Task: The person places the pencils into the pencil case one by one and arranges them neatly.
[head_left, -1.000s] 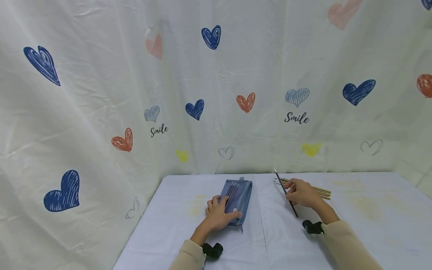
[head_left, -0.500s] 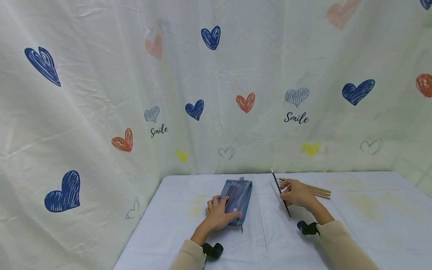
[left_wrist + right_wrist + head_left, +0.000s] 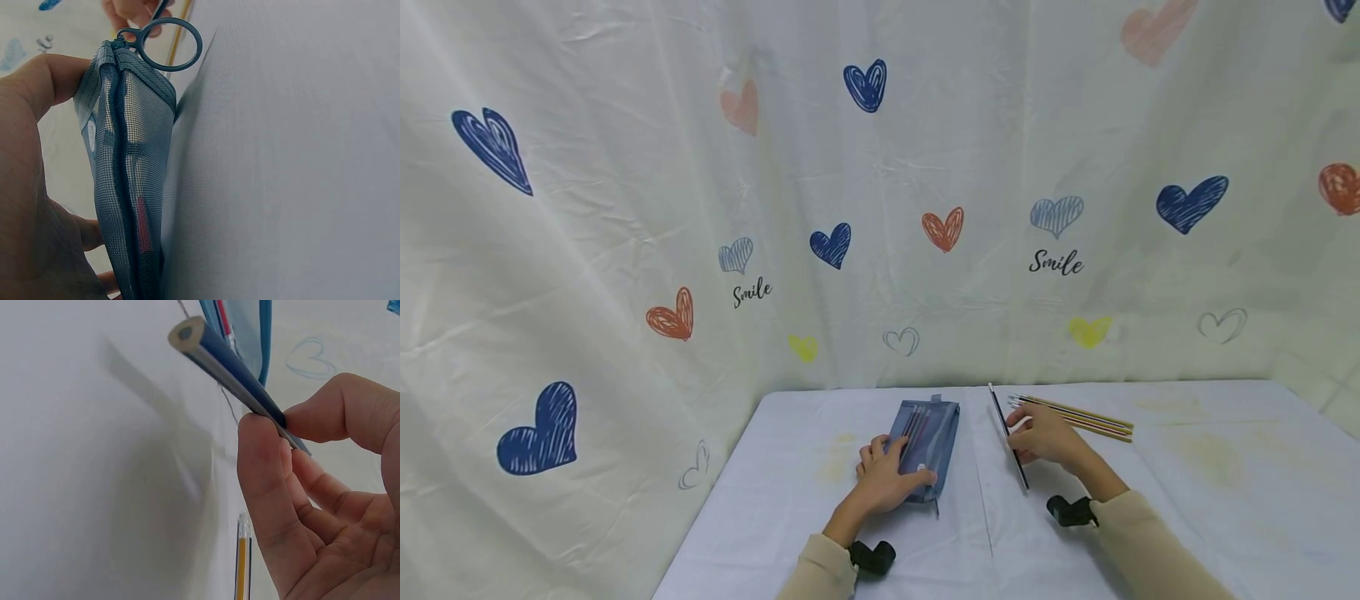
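Note:
A blue mesh zip pencil case (image 3: 934, 442) lies on the table with slim items showing through it. My left hand (image 3: 883, 479) rests on it, fingers spread at its left side and thumb at its near right. In the left wrist view the case's zip (image 3: 119, 137) ends in a large ring pull (image 3: 199, 47). My right hand (image 3: 1048, 435) pinches a dark blue and silver pencil (image 3: 1002, 417) between thumb and fingers, tilted, between the case and several striped pencils (image 3: 1097, 421). The pencil's flat wooden end (image 3: 187, 334) faces the right wrist camera.
A white cloth covers the table (image 3: 1210, 500). Behind it hangs a white curtain (image 3: 985, 150) printed with hearts and words. Black wrist cameras (image 3: 874, 557) sit below both hands.
My right hand has moved left with the pencil, away from the striped pencils and closer to the pencil case. The left hand and the case have stayed in place.

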Available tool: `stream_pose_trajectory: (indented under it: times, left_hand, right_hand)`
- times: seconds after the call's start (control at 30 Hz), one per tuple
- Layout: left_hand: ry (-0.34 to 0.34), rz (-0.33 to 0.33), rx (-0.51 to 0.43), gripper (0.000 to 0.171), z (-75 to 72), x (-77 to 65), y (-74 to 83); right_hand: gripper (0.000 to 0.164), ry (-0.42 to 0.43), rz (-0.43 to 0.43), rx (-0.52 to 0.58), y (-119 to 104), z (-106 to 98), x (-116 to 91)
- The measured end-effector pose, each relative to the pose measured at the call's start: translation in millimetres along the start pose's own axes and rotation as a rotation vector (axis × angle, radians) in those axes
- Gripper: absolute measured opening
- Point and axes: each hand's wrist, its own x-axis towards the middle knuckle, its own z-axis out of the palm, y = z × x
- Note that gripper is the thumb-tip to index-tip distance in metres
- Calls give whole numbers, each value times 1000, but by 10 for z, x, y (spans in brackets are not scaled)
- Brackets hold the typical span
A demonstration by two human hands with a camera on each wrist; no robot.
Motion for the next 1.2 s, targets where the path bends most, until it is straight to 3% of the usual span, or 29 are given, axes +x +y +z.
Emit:
stream_pose_trajectory:
  times: [0.47,0.77,1.03,1.2]
  left_hand:
    - [6,3,1,91,7,8,5]
    - [9,12,-1,94,11,12,3]
    - [11,7,1,96,7,8,12]
    - [22,3,3,95,12,7,10]
  right_hand:
    - [38,-76,-5,50,-77,178,-10]
    - [36,-125,4,23,-114,254,-38]
    - [39,-193,-11,96,-119,321,-50]
    - [40,-189,0,121,-122,423,-33]
